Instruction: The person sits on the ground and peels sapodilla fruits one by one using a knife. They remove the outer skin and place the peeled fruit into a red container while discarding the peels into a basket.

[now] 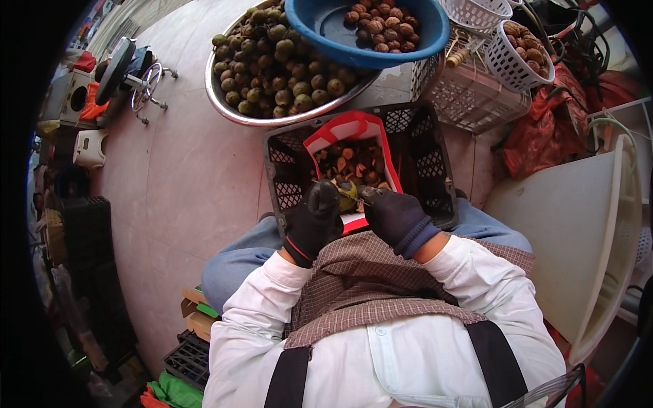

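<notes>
My left hand (317, 217), in a black glove, grips a walnut in its green husk (348, 196), part of the husk being cut away. My right hand (397, 217), also gloved, is closed beside it on a small knife (360, 201); its thin blade meets the walnut, and the handle is hidden by my fingers. Below both hands a red and white bag (386, 153) stands open, holding husk pieces (352, 158). That bag sits inside a black plastic crate (443, 168) between my knees.
Beyond the crate stands a steel basin (224, 113) heaped with green-husked walnuts (285, 76). A blue basin (326, 43) of shelled-out brown walnuts (387, 25) overlaps it. At right are a white basket (502, 61) of walnuts, a crate (477, 97) and a large pale tub (561, 204). A wheeled stool (137, 84) stands left.
</notes>
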Motion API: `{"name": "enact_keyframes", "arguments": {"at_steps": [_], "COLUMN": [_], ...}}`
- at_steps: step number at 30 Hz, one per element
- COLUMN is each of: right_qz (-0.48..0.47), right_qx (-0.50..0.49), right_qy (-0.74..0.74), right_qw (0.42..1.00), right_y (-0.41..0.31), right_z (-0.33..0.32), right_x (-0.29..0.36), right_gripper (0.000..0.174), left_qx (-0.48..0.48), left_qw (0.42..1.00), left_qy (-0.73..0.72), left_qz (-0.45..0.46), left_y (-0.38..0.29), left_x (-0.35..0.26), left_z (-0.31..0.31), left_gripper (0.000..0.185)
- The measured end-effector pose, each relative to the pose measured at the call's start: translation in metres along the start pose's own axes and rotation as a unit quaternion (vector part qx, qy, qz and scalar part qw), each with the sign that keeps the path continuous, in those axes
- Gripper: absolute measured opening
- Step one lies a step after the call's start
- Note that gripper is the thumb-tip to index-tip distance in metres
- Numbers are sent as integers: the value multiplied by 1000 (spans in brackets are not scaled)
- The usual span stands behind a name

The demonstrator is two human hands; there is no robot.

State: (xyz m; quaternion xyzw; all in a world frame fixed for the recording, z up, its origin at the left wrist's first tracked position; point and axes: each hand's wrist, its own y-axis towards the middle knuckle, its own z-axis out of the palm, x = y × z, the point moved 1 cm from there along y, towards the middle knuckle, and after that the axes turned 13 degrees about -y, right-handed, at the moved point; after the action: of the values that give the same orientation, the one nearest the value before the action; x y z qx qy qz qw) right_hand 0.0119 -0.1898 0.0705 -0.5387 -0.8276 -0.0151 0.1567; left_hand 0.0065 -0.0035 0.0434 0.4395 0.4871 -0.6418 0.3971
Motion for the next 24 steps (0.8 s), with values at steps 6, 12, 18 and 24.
{"name": "enact_keyframes", "arguments": {"at_steps": [6,12,18,24], "right_qz": [-32,-72,-4,109], "right_qx": [-41,37,1,50], "right_qy": [-10,36,-145,101], "right_qw": [999,996,989,988], "right_y": [4,1,8,29], "right_z": [4,-7,-9,6], "right_x": [-3,1,-3,-41], "right_gripper": [28,27,29,29], "left_qx": [34,79,14,-25], "left_qw": [980,986,954,921], "left_qy": [-186,-146,-254,-370], "left_qz": [-63,23,-159,-119], "left_y": [-3,4,-1,-5], "left_x": [-18,-21,-6,-8], "left_z": [11,7,10,24], "left_gripper": [50,42,30,36]}}
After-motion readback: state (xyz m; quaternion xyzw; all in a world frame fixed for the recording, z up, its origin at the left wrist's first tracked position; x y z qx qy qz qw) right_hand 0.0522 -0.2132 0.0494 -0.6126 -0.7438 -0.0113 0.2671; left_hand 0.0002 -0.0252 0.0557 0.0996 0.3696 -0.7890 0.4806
